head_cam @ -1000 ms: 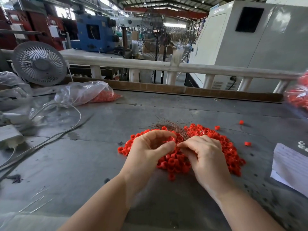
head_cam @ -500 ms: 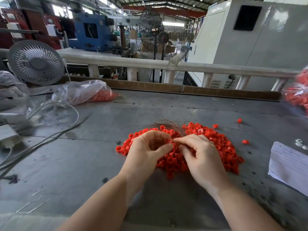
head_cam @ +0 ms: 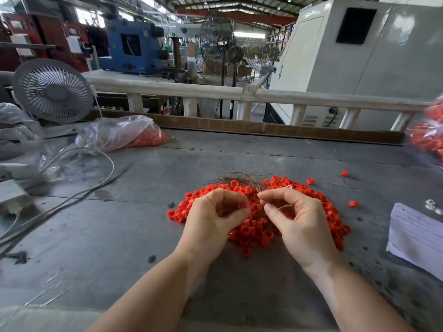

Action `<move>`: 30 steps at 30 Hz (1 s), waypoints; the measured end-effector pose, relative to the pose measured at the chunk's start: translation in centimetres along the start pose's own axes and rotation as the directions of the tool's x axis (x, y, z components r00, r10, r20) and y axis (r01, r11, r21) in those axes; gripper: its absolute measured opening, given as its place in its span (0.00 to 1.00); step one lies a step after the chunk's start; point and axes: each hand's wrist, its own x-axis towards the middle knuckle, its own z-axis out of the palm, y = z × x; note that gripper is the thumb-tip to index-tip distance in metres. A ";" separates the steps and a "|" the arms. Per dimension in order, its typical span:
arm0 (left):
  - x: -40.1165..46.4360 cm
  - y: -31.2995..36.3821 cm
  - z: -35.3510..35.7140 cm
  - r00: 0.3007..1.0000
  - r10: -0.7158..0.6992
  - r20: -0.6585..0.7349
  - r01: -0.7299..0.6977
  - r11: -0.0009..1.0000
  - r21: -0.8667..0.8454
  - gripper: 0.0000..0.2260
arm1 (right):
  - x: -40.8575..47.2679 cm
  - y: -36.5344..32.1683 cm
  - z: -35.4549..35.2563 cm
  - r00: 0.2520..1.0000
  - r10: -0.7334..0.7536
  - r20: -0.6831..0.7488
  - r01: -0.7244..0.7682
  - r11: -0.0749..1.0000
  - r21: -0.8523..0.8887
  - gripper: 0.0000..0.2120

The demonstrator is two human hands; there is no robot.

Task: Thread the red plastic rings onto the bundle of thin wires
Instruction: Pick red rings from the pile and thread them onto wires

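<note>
A heap of small red plastic rings lies in the middle of the grey table. A fanned bundle of thin brownish wires sticks out behind the heap, its near end running down between my hands. My left hand curls over the heap's left part and pinches a red ring at its fingertips. My right hand sits just to the right, thumb and forefinger pinched together on the wires' near end. The fingertips of both hands almost meet.
A clear bag of red rings lies at the back left beside a grey desk fan and loose cables. Papers lie at the right, stray rings near them. Another bag of rings sits at the right edge.
My right hand has lifted off the heap and opened a gap under its fingers, thumb and forefinger now pinching the wires. The left hand stays curled over the rings.
</note>
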 end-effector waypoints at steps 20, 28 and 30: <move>0.0 0.7 -0.2 0.989 -0.120 0.090 0.146 0.909 -0.391 0.08 | -0.3 0.3 0.9 0.971 -0.074 0.229 0.136 0.954 -0.268 0.09; 0.0 0.9 -0.4 0.981 -0.178 0.084 0.193 0.785 -0.588 0.08 | 0.1 0.8 0.4 0.983 -0.177 0.049 0.181 0.878 -0.444 0.04; 0.1 1.0 -0.6 0.978 -0.203 0.054 0.189 0.739 -0.646 0.07 | 0.2 1.0 0.1 0.981 -0.192 0.027 0.182 0.863 -0.471 0.05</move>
